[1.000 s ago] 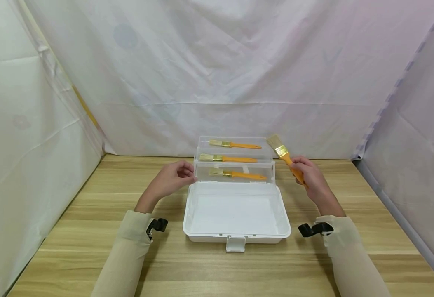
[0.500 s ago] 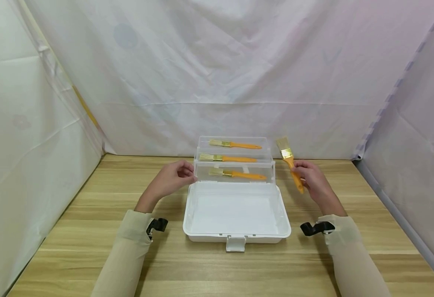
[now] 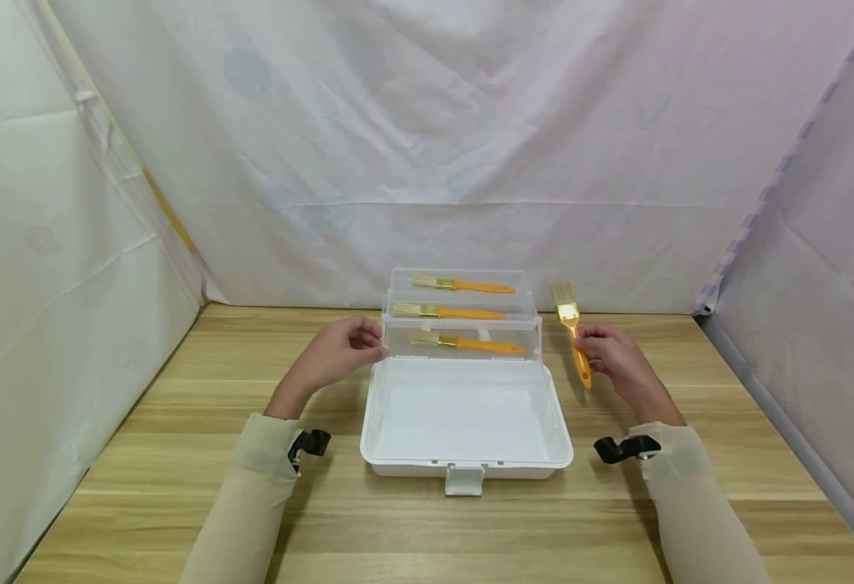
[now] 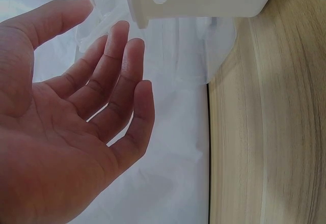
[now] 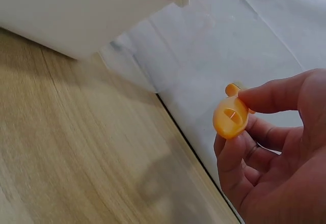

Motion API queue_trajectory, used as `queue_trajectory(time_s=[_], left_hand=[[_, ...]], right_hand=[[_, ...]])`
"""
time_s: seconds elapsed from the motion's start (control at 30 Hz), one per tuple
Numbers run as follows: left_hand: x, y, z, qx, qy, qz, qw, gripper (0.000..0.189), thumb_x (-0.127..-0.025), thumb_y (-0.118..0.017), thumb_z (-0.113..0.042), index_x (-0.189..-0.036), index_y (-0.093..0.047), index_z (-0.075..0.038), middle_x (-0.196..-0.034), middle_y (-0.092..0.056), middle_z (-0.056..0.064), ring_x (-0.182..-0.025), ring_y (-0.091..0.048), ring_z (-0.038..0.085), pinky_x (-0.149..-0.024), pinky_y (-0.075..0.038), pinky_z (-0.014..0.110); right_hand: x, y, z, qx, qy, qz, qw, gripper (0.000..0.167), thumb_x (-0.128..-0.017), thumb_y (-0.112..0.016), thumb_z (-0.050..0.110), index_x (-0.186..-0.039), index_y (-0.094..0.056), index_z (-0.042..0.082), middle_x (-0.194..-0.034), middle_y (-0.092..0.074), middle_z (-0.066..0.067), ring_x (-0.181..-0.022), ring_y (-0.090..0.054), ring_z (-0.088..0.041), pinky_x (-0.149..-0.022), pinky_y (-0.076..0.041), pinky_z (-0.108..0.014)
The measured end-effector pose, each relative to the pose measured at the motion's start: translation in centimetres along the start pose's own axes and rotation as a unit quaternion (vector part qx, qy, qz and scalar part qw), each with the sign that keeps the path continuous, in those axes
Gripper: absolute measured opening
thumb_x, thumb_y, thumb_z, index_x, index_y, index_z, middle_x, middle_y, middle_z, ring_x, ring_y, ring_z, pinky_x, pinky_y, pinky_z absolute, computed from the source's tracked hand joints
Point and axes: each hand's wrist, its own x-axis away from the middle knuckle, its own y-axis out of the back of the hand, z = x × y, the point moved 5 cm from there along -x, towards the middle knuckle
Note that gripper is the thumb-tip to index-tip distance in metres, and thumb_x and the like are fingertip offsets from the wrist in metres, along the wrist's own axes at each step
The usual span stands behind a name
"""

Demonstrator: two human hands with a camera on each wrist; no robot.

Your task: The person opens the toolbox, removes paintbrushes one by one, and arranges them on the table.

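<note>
My right hand (image 3: 616, 357) pinches the orange handle of a paintbrush (image 3: 567, 316), bristles pointing away, to the right of a white plastic box (image 3: 470, 418). In the right wrist view the handle end of this paintbrush (image 5: 232, 117) shows between thumb and fingers. My left hand (image 3: 341, 350) is at the left side of the box's clear trays (image 3: 390, 341), its fingertips close to their edge. The left wrist view shows its fingers (image 4: 133, 61) loosely bent, nothing held. Three smaller paintbrushes lie one per clear tier: top (image 3: 481, 286), middle (image 3: 466, 314) and lower (image 3: 487, 345).
The white box sits opened on a wood-grain table (image 3: 397, 535), its latch (image 3: 464, 480) hanging at the front. White cloth (image 3: 441, 146) hangs behind and along both sides. A grey strip (image 3: 762, 405) runs along the table's right edge.
My right hand has shifted slightly right, and the paintbrush in it has swung from a leftward slant to nearly upright in the head view, also lowering. My left hand has stayed still.
</note>
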Motion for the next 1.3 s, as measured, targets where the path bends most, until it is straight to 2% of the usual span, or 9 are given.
queue_trajectory(time_s=[0.17,0.47,0.73,1.07,1.3], left_hand=[[0.0,0.0,0.0,0.002,-0.002,0.000,1.0000,0.029,-0.102,-0.079,-0.018,-0.124,-0.070,-0.001,-0.109,-0.074,0.009,-0.103,-0.069,0.026,-0.092,-0.056,0.042],[0.1,0.0,0.0,0.005,-0.001,0.000,1.0000,0.029,-0.101,-0.079,-0.018,-0.124,-0.070,-0.001,-0.109,-0.074,0.009,-0.103,-0.069,0.026,-0.092,-0.056,0.042],[0.1,0.0,-0.1,0.007,-0.002,0.000,1.0000,0.030,-0.102,-0.079,-0.018,-0.124,-0.070,0.000,-0.109,-0.074,0.010,-0.103,-0.069,0.027,-0.093,-0.056,0.043],[0.1,0.0,-0.1,0.006,-0.005,-0.001,1.0000,0.029,-0.101,-0.079,-0.018,-0.122,-0.070,0.000,-0.108,-0.074,0.009,-0.102,-0.069,0.026,-0.092,-0.056,0.042],[0.1,0.0,-0.2,0.002,-0.004,-0.003,1.0000,0.029,-0.101,-0.079,-0.018,-0.123,-0.070,0.000,-0.108,-0.074,0.009,-0.101,-0.069,0.026,-0.090,-0.056,0.041]], right_hand=[[-0.3,0.1,-0.7,0.025,-0.015,0.002,0.9996,0.022,-0.113,-0.059,0.014,-0.122,-0.061,-0.006,-0.106,-0.060,-0.003,-0.088,-0.059,-0.017,-0.074,-0.057,-0.030],[-0.4,0.0,-1.7,0.043,-0.059,0.007,0.9973,0.030,-0.112,-0.059,0.016,-0.130,-0.060,-0.008,-0.109,-0.062,-0.005,-0.089,-0.059,-0.018,-0.074,-0.056,-0.031],[-0.5,-0.3,-2.1,0.048,-0.057,0.013,0.9971,0.023,-0.110,-0.061,0.012,-0.123,-0.061,-0.008,-0.094,-0.062,-0.002,-0.078,-0.060,-0.015,-0.067,-0.057,-0.030],[-0.5,-0.5,-2.5,0.078,-0.066,0.006,0.9948,0.030,-0.109,-0.063,0.013,-0.128,-0.061,-0.010,-0.097,-0.062,-0.006,-0.079,-0.060,-0.017,-0.065,-0.057,-0.028],[-0.4,-0.8,-2.3,0.119,-0.063,-0.009,0.9908,0.027,-0.107,-0.063,0.014,-0.123,-0.064,-0.008,-0.102,-0.062,-0.011,-0.080,-0.060,-0.021,-0.065,-0.057,-0.029]])
